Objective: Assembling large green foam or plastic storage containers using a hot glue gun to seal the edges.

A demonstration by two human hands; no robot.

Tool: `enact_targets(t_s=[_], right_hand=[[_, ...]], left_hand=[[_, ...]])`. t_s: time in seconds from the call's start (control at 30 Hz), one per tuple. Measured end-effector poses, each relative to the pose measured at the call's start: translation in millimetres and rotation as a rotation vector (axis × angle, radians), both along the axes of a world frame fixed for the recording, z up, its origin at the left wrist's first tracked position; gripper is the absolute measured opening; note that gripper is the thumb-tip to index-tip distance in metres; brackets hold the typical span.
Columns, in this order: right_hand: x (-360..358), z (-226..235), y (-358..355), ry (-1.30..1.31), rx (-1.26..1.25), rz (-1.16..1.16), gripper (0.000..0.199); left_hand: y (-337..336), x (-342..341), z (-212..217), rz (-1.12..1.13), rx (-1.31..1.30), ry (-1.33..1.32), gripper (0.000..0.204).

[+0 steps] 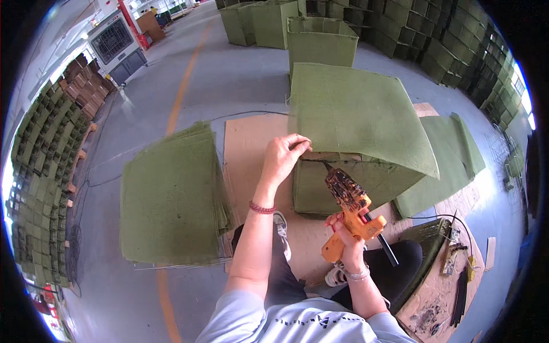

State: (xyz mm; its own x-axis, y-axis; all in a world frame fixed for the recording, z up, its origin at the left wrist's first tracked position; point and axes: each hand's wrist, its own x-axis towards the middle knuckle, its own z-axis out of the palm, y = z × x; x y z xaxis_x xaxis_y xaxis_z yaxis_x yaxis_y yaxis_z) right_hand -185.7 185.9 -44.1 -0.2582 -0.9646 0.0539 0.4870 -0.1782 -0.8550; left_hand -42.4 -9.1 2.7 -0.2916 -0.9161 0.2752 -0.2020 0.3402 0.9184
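Observation:
In front of me stands a green fabric-covered box (349, 186) with a green sheet (354, 111) over its top. My left hand (281, 157) pinches the sheet's near edge at the left corner, where a narrow gap shows beneath it. My right hand (350, 243) grips an orange glue gun (357, 220), its front crusted with dark residue. The nozzle points up and left at the box's upper near edge, close to the gap; whether it touches cannot be made out. From the gun's back a black glue stick (386, 243) sticks out.
Cardboard (251, 137) lies under the box. To the left is a stack of green sheets (168, 200); another green sheet (446, 154) lies to the right. Several black glue sticks (459, 297) rest on a cardboard-topped stand (414, 308). Open green boxes (323, 48) stand behind.

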Motion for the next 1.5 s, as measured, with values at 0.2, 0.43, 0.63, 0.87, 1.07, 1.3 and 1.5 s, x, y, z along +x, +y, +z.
enact_targets(t_s=[0.2, 0.43, 0.63, 0.87, 1.07, 1.3, 1.5], right_hand=[[-0.3, 0.5, 1.1, 0.032, 0.012, 0.0, 0.014], [1.4, 2.5, -2.2, 0.048, 0.046, -0.024, 0.013], [-1.0, 2.9, -2.2, -0.011, -0.002, 0.011, 0.014], [-0.5, 4.8, -1.3, 0.007, 0.021, -0.009, 0.017], [-1.3, 1.9, -1.1, -0.029, 0.006, -0.038, 0.019], [-4.4, 2.8, -0.5, -0.012, 0.008, -0.07, 0.019], [-3.2, 6.6, 0.8, -0.013, -0.001, -0.112, 0.015]], left_hand=[[0.4, 1.3, -0.6, 0.004, 0.005, 0.006, 0.015], [-4.2, 10.1, 4.8, 0.013, 0.01, 0.006, 0.015], [-7.0, 6.9, 3.1, -0.005, 0.009, 0.05, 0.015], [-4.7, 12.9, 6.8, 0.005, 0.031, 0.049, 0.016], [-8.5, 14.3, 6.9, 0.003, 0.001, 0.053, 0.017], [-9.4, 15.7, 8.1, 0.004, 0.001, 0.061, 0.016], [-9.3, 16.2, 8.6, 0.005, 0.003, 0.066, 0.015]])
